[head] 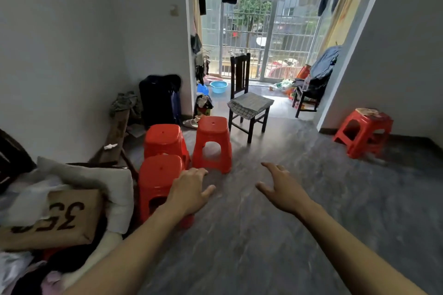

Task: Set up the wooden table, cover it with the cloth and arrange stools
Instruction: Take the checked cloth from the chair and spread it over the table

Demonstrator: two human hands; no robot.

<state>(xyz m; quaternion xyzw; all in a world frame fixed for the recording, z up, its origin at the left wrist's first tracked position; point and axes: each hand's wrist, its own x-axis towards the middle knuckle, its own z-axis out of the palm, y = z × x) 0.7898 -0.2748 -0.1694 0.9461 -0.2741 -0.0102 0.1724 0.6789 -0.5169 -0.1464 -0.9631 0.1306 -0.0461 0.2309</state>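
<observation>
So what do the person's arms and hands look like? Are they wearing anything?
Both arms are bare all the way down: no sleeves show. The left hand and right hand have no gloves, and I can't see any rings, watch or bracelet on them.

Open grey floor [275, 235] ahead and to the right, three red stools [165, 141] clustered near left, dark wooden chair [249, 105] with folded cloth standing far centre, another red stool [364, 132] by the far right wall, cardboard box [60, 218] and piled bedding crowding the near left.
</observation>
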